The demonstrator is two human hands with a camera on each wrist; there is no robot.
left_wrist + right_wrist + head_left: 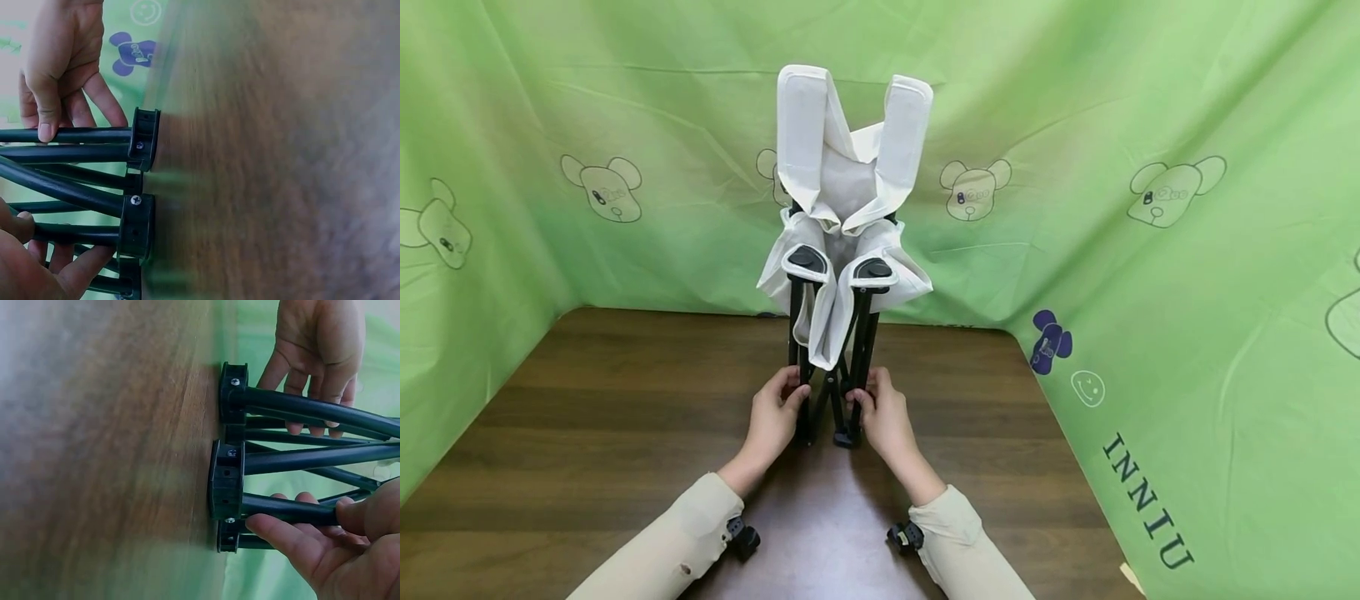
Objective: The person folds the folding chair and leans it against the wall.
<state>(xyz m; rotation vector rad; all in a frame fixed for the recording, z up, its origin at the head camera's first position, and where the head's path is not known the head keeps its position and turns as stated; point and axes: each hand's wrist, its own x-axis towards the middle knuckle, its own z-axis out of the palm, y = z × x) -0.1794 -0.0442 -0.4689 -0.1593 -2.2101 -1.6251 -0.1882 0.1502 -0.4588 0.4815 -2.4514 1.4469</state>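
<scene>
Angling inward over the table point(647, 417), both sleeved arms point(662, 537) meet at a folding chair point(872, 237) that stands upright mid-table, bunched together, its white fabric above the hands. The left hand point(775, 414) pinches a black leg point(300, 406) between thumb and bent fingers; the right hand point(886, 417) grips an opposite leg likewise. Both hold on low, just above the chair's feet point(137, 226), with little gap left in either grasp.
</scene>
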